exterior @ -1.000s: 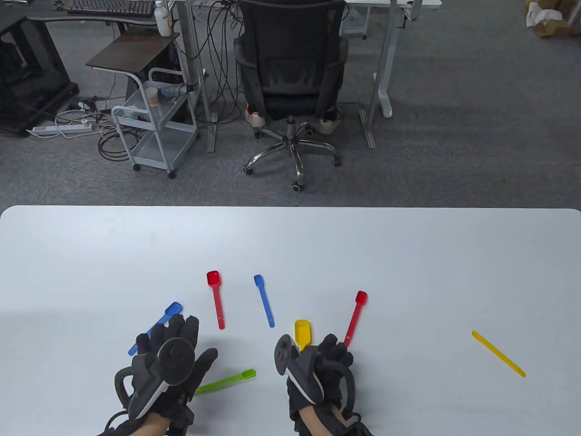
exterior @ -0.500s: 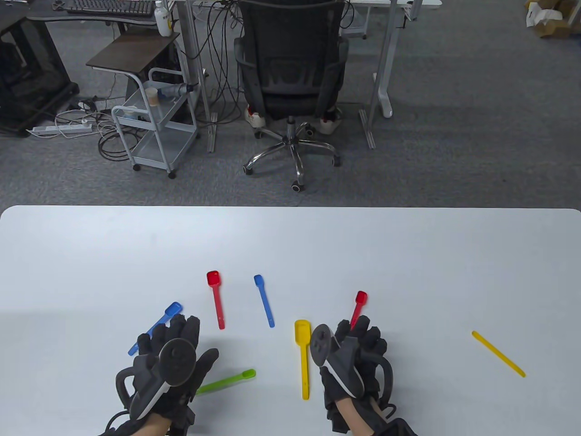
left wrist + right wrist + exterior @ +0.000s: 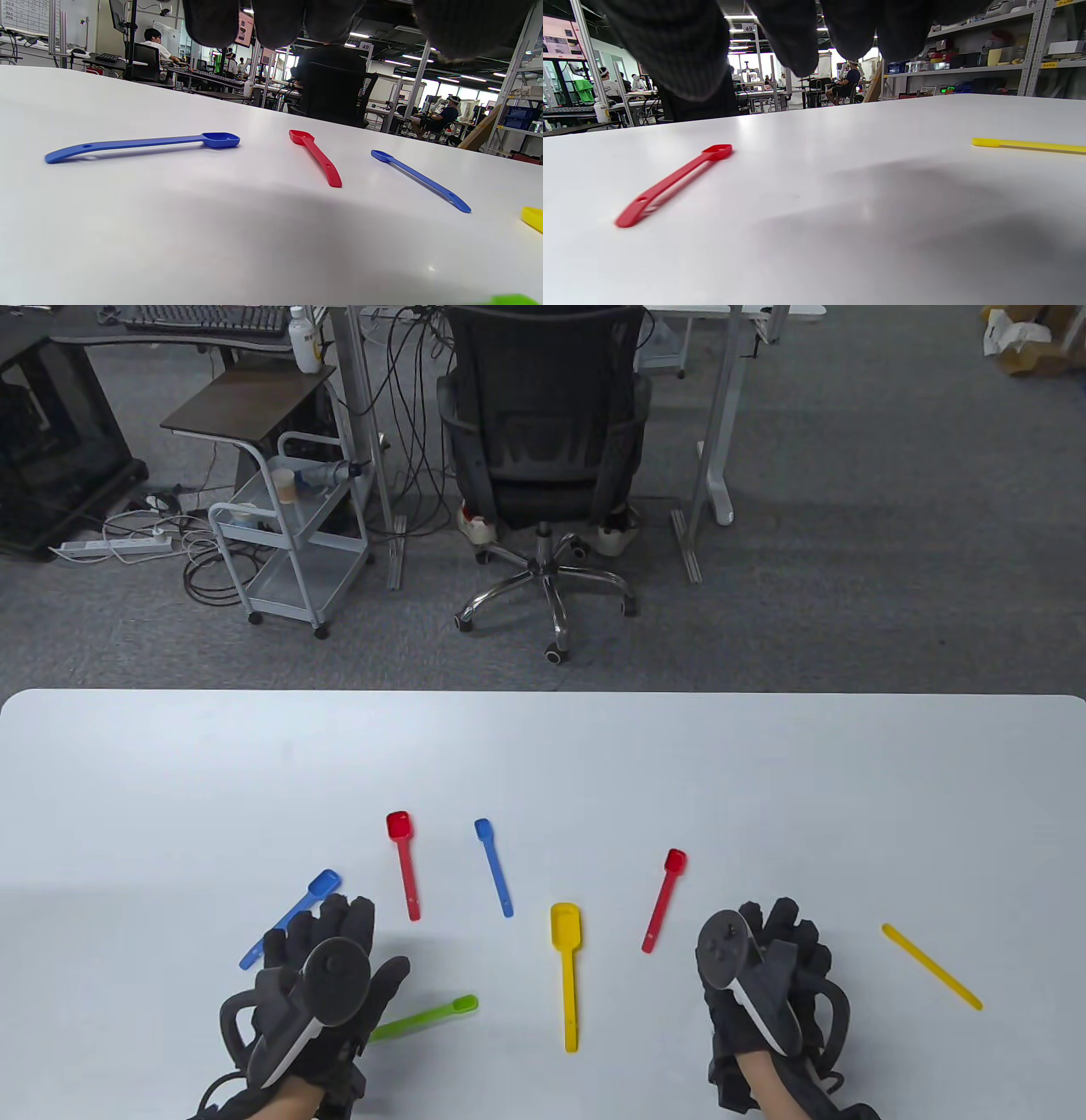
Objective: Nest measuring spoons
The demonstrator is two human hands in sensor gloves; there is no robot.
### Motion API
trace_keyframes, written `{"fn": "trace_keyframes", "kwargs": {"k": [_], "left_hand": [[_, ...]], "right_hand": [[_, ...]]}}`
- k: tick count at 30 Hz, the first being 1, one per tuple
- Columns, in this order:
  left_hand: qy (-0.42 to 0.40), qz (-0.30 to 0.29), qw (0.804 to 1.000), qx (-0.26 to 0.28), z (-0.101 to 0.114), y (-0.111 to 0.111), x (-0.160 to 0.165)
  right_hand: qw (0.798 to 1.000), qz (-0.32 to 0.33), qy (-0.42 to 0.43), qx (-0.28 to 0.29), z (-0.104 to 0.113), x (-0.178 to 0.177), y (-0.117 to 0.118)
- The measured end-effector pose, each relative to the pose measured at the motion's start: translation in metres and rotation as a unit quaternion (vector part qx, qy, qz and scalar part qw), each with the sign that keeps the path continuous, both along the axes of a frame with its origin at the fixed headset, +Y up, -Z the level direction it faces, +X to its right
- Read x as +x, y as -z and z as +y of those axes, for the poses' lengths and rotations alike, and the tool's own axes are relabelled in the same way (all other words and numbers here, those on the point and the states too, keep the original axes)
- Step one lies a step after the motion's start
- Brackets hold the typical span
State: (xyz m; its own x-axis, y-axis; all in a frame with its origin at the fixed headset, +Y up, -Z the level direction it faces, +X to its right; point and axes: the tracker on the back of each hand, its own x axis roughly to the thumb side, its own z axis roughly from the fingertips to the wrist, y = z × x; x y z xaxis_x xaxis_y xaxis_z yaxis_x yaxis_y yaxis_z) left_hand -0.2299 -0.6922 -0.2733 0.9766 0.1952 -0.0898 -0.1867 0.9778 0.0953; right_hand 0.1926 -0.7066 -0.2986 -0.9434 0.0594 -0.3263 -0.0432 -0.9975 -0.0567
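Observation:
Several measuring spoons lie apart on the white table (image 3: 543,746): a large blue spoon (image 3: 288,920), a red spoon (image 3: 404,864), a small blue spoon (image 3: 494,867), a large yellow spoon (image 3: 568,976), a small red spoon (image 3: 663,899), a thin yellow spoon (image 3: 932,966) and a green spoon (image 3: 424,1016). My left hand (image 3: 327,950) is open and empty, palm down between the large blue and green spoons. My right hand (image 3: 776,950) is open and empty, between the small red spoon (image 3: 670,184) and the thin yellow spoon (image 3: 1026,145). The left wrist view shows the large blue spoon (image 3: 140,144), the red spoon (image 3: 317,157) and the small blue spoon (image 3: 420,180).
Beyond the table's far edge stand an office chair (image 3: 543,449), a small metal cart (image 3: 288,534) and desk legs on grey carpet. The far half of the table is bare white surface.
My right hand has moved right, off the large yellow spoon's handle and past the small red spoon. The yellow spoon now lies fully in view. My left hand has stayed put.

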Motion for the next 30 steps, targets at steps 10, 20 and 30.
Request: {"fn": "trace_keyframes", "kwargs": {"k": [10,20,30], "left_hand": [[0.008,0.002,1.0,0.004,-0.005,0.004,0.008],[0.041,0.004,0.999,0.001,-0.007,0.008,0.023],[0.063,0.014,0.998,-0.002,-0.001,0.022,0.037]], "right_hand": [[1.0,0.008,-0.003,0.014,-0.009,0.026,-0.001],[0.999,0.033,0.008,0.021,-0.013,0.025,-0.004],[0.998,0.042,0.022,0.033,-0.009,0.024,-0.007]]}}
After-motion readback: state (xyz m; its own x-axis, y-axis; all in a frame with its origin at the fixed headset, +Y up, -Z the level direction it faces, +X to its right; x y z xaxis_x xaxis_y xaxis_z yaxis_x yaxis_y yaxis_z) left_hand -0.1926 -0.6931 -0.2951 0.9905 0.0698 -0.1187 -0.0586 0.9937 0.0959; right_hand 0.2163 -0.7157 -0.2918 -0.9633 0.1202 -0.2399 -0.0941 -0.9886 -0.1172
